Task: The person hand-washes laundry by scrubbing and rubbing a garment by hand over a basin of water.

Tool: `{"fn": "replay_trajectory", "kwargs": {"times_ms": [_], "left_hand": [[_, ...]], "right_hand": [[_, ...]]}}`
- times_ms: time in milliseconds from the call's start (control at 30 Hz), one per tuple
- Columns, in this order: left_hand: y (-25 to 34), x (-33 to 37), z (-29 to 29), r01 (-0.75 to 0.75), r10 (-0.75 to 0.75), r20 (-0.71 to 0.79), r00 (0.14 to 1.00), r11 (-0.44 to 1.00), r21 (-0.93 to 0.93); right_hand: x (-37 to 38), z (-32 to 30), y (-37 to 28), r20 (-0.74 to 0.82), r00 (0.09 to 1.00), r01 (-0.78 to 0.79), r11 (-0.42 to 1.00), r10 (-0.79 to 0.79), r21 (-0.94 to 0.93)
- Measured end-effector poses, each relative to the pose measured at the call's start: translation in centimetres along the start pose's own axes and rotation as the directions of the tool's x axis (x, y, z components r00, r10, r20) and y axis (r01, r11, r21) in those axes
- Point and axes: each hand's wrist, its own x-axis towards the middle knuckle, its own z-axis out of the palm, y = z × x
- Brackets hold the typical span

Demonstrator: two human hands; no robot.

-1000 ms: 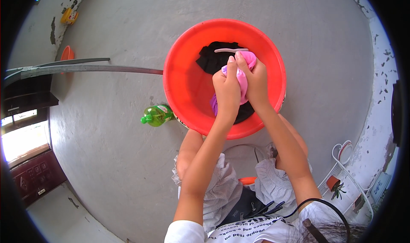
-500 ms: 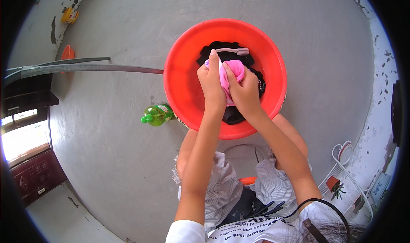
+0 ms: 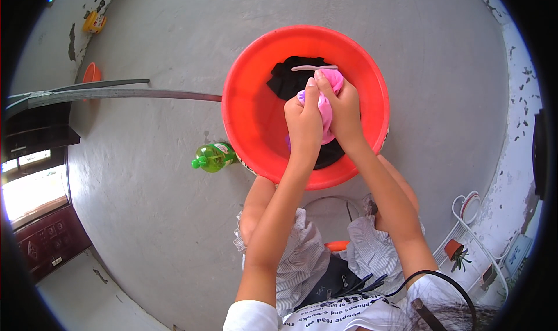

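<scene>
Over a large red plastic basin point(image 3: 247, 81), both hands grip one bunched pink cloth point(image 3: 326, 121) with purple patches. My left hand point(image 3: 304, 120) is closed round its left side, thumb pointing up and away. Beside it, almost touching, my right hand point(image 3: 345, 111) clasps the right side with the thumb laid along the cloth. Dark clothing point(image 3: 285, 82) lies in the basin, partly covered by my hands. Across the dark cloth at the far side rests a pale pink handle point(image 3: 308, 68), its right end meeting the pink cloth in this view.
A green bottle point(image 3: 213, 157) stands on the grey floor left of the basin. Curved dark bars point(image 3: 128, 92) reach in from the left. By the right wall are a white metal rack point(image 3: 485, 249) and a small potted plant point(image 3: 454, 249).
Both hands have shifted slightly right with the pink cloth, and the grip has turned. The wider right end of the pale handle, visible before, is now mostly covered.
</scene>
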Motion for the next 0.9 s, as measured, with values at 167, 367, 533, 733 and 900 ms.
{"fn": "replay_trajectory", "kwargs": {"times_ms": [167, 367, 533, 733, 900], "left_hand": [[0.4, 0.6, -0.4, -0.017, 0.017, 0.002, 1.0, 0.996, -0.084], [1.0, 1.5, -1.4, -0.017, 0.015, -0.022, 1.0, 0.996, -0.091], [0.9, 0.3, 0.8, -0.024, 0.019, -0.058, 0.998, 0.996, -0.091], [0.1, 0.1, 0.6, 0.026, -0.027, -0.035, 0.999, 0.999, -0.026], [0.4, 0.6, 0.0, 0.005, -0.005, -0.012, 1.0, 0.999, -0.047]], "right_hand": [[-1.0, 0.7, -0.6, -0.013, 0.998, 0.056, 0.996, -0.057, -0.07], [-2.4, 1.4, -0.7, 0.044, 0.994, 0.105, 0.977, -0.099, -0.187], [-1.0, 0.6, 0.4, -0.066, 0.995, 0.075, 0.995, -0.08, -0.064], [0.0, -0.1, 0.4, -0.005, 1.0, -0.009, 1.0, 0.009, -0.014], [-0.5, 0.4, -0.2, -0.018, 1.0, 0.021, 1.0, -0.021, -0.014]]}}
